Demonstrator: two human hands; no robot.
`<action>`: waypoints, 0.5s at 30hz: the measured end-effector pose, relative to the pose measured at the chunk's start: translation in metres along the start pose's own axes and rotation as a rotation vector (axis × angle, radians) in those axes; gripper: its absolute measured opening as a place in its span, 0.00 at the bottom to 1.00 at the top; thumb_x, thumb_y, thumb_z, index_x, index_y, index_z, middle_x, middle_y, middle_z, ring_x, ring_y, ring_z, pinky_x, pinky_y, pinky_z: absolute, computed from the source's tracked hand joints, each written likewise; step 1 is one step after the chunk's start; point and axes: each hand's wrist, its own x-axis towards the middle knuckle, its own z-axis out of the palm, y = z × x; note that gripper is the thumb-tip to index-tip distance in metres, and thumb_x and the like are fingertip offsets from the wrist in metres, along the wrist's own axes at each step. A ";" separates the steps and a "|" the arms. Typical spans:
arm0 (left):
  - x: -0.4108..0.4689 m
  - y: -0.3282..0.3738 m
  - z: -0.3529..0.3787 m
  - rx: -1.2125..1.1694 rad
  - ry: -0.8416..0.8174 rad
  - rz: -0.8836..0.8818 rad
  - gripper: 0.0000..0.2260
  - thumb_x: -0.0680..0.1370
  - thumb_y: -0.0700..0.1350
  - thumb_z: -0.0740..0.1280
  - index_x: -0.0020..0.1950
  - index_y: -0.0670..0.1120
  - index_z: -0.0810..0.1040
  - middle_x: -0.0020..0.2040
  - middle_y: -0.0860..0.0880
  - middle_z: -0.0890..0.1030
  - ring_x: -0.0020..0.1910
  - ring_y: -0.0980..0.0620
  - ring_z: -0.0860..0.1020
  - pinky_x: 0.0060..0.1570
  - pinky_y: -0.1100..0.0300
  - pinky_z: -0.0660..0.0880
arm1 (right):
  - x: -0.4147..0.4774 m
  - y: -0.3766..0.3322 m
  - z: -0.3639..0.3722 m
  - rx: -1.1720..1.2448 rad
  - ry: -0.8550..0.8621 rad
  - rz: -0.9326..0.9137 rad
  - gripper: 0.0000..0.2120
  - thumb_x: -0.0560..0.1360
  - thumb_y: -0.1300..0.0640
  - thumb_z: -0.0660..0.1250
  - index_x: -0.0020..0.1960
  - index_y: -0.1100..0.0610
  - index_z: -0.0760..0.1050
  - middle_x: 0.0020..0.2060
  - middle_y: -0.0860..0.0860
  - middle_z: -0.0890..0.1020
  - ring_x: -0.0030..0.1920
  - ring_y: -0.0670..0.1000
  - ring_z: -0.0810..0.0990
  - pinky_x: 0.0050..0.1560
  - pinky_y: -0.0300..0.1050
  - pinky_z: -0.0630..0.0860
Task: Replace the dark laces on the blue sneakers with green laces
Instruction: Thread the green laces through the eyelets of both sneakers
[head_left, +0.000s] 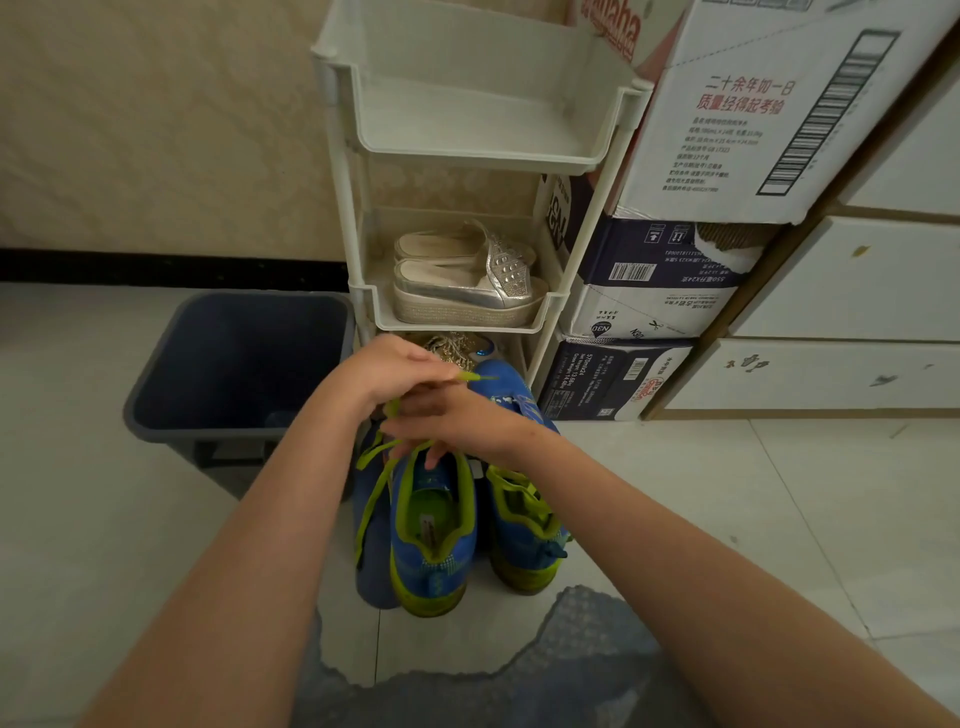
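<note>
Blue-grey patterned fabric (571, 649) lies nearest my view, at the bottom edge, and two bare forearms reach forward over it. They meet above the blue sneakers (434, 535), which stand side by side on the pale floor (727, 519) just in front of the foot of the white shoe rack (467, 150), heels toward me and toes toward the rack.

A green lace (375, 488) runs through the upper eyelets of the sneaker farther from the rack's right post. Its slack hangs in a loose loop down that shoe's outer side. The left hand (397, 374) hovers over the toes, wrist bent and fingers curled, pinching the lace's tip so that the tip pokes out past the fingertips. The right hand (460, 421) crosses just under it, palm down on the tongue with its fingers bent into the lacing. I cannot tell whether it grips the lace or only presses there.

On the rack's middle shelf sits a pair of silver platform sandals (467, 280). Left of the rack stands a dark grey bin (234, 364), touching its base. Right of the rack, printed cartons (649, 291) are stacked against it. Beyond them are white drawer fronts (857, 280).
</note>
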 end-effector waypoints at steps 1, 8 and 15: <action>0.000 -0.003 -0.002 -0.059 0.031 0.017 0.10 0.76 0.45 0.69 0.55 0.43 0.82 0.44 0.50 0.82 0.39 0.61 0.80 0.34 0.71 0.72 | -0.002 -0.002 -0.007 -0.030 0.040 0.016 0.10 0.78 0.59 0.66 0.57 0.62 0.76 0.45 0.55 0.81 0.37 0.48 0.81 0.28 0.32 0.72; 0.000 -0.030 -0.001 -0.046 -0.042 -0.128 0.08 0.77 0.36 0.66 0.55 0.35 0.80 0.45 0.42 0.84 0.31 0.58 0.82 0.28 0.71 0.74 | -0.008 0.011 -0.025 -0.806 0.247 0.275 0.25 0.71 0.42 0.70 0.30 0.56 0.62 0.27 0.50 0.67 0.29 0.48 0.68 0.27 0.41 0.61; 0.001 -0.039 0.007 -0.096 -0.122 -0.225 0.09 0.77 0.35 0.66 0.55 0.35 0.80 0.44 0.41 0.82 0.31 0.56 0.81 0.33 0.67 0.79 | -0.003 0.018 -0.021 -0.943 0.185 0.273 0.15 0.72 0.53 0.69 0.32 0.57 0.67 0.28 0.51 0.70 0.36 0.54 0.74 0.32 0.41 0.67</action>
